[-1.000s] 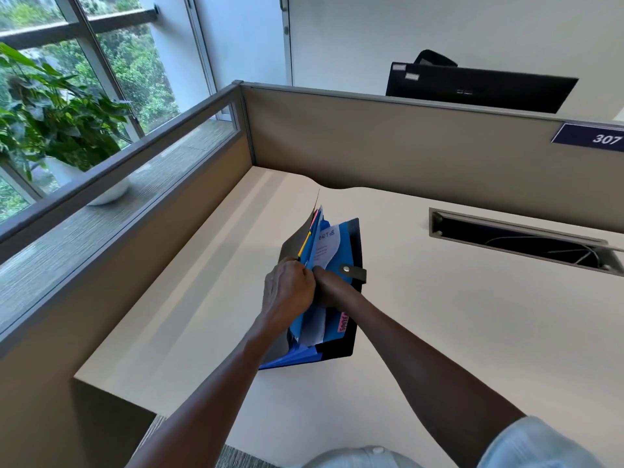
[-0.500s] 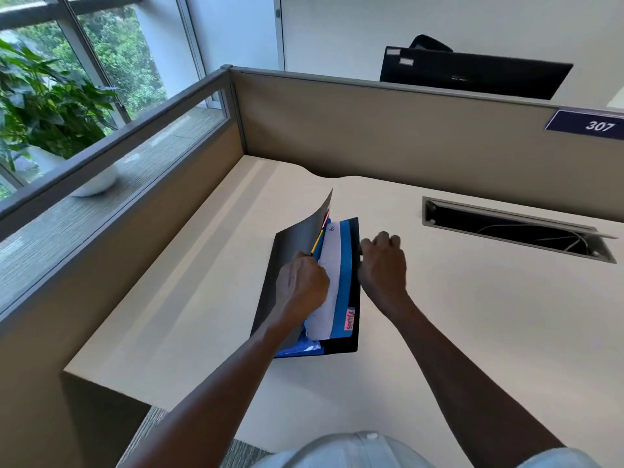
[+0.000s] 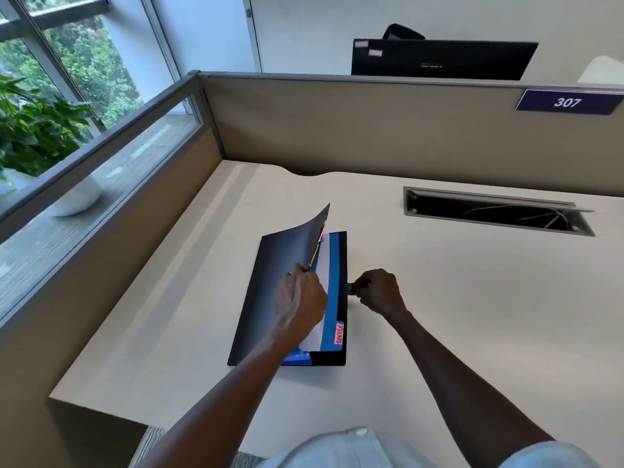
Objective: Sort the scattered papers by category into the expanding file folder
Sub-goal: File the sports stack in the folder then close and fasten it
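The expanding file folder (image 3: 270,298) lies on the counter (image 3: 472,315). Left fingers (image 3: 299,270) press its cover; right fingers (image 3: 363,285) clamp the strap (image 3: 351,288). Tugging could spill the white paper (image 3: 322,265) beside the left fingers.

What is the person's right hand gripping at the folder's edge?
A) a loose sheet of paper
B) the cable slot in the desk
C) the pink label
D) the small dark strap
D: the right hand pinches the small dark strap sticking out from the right edge of the folder, while the left hand holds the cover.
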Demonstrator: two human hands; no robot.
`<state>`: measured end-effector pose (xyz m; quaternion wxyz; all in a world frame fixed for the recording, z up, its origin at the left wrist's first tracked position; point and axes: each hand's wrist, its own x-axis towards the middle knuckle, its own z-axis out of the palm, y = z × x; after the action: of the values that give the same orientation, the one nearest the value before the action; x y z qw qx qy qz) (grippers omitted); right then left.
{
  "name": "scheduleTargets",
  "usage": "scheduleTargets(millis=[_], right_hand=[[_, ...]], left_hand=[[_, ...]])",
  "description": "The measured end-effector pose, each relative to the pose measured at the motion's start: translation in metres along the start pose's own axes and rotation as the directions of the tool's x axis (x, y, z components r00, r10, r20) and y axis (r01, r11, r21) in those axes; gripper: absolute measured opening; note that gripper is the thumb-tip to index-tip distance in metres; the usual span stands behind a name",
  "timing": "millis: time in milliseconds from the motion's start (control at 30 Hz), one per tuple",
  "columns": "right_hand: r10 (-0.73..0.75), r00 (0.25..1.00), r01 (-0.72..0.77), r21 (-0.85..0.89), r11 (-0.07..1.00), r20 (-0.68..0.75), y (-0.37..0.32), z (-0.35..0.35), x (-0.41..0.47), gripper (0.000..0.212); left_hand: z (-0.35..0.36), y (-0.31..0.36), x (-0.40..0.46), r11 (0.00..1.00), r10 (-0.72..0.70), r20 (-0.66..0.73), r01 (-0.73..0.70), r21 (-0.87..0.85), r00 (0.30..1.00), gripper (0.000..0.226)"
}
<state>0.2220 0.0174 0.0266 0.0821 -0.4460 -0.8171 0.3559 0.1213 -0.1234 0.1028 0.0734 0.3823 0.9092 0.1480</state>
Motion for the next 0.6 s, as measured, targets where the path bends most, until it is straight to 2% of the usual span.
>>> scheduleTargets(millis=[167, 300, 367, 433, 533, 600], right_hand=[[-0.021, 0.999, 0.019, 0.071, 0.997, 0.034, -0.003, 0.001, -0.004, 0.018], [-0.057, 0.995, 0.048, 0.116, 0.992, 0.077, 0.000, -0.003, -0.008, 0.020], [-0.051, 0.994, 0.037, 0.141, 0.989, 0.099, 0.004, -0.003, -0.009, 0.021], [-0.041, 0.994, 0.024, 0.162, 0.987, 0.102, 0.007, 0.000, -0.010, 0.023], [-0.044, 0.996, 0.033, 0.136, 0.990, 0.078, 0.011, 0.004, -0.011, 0.025], [-0.030, 0.998, 0.023, 0.124, 0.992, 0.057, 0.014, 0.005, -0.011, 0.024]], left_hand=[[0.038, 0.008, -0.005, 0.940, 0.113, 0.101, -0.140, 0.311, 0.988, 0.023], [0.061, 0.015, -0.006, 0.915, 0.085, 0.164, -0.142, 0.377, 0.983, 0.030], [0.066, 0.018, -0.009, 0.940, 0.047, 0.201, -0.112, 0.323, 0.978, 0.037], [0.069, 0.017, -0.008, 0.956, 0.042, 0.305, -0.127, 0.263, 0.951, 0.047], [0.067, 0.011, 0.000, 0.976, 0.097, 0.510, -0.183, 0.120, 0.855, 0.042], [0.061, 0.006, 0.004, 0.984, 0.178, 0.478, -0.170, -0.060, 0.860, 0.036]])
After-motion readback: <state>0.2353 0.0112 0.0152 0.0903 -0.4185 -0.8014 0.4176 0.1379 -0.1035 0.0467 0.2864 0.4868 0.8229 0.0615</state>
